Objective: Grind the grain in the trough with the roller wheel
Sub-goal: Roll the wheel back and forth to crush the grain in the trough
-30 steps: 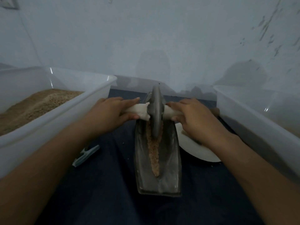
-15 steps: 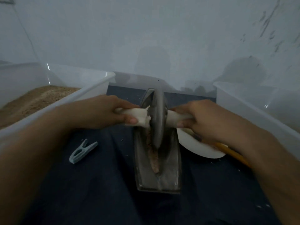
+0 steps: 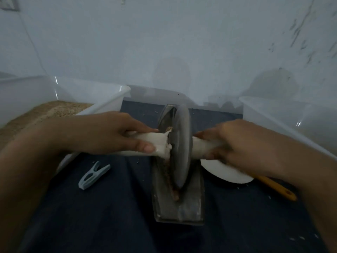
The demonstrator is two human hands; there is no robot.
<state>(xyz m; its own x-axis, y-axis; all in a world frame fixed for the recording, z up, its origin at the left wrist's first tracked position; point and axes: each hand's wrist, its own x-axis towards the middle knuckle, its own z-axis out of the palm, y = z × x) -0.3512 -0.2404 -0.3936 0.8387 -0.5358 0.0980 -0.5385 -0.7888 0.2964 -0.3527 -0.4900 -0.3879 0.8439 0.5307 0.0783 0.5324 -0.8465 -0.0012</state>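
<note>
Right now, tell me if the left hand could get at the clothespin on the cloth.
Probably yes: the clothespin lies uncovered just below the left hand, nothing between them. But that hand grips the roller handle, so it must let go first.

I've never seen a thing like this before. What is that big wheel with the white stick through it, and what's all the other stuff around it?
The camera sits on the person's head and looks down, so you see their own two arms. The grey disc is a roller wheel standing in a narrow metal trough. A white handle runs through its middle. The left hand grips one end and the right hand grips the other, to roll it over the brown grain in the trough and crush it. Everything rests on a dark blue cloth. On the left is a plastic tub holding more grain, with a pale clothes peg near it. On the right are a white plate, something with an orange handle, and another tub.
</note>
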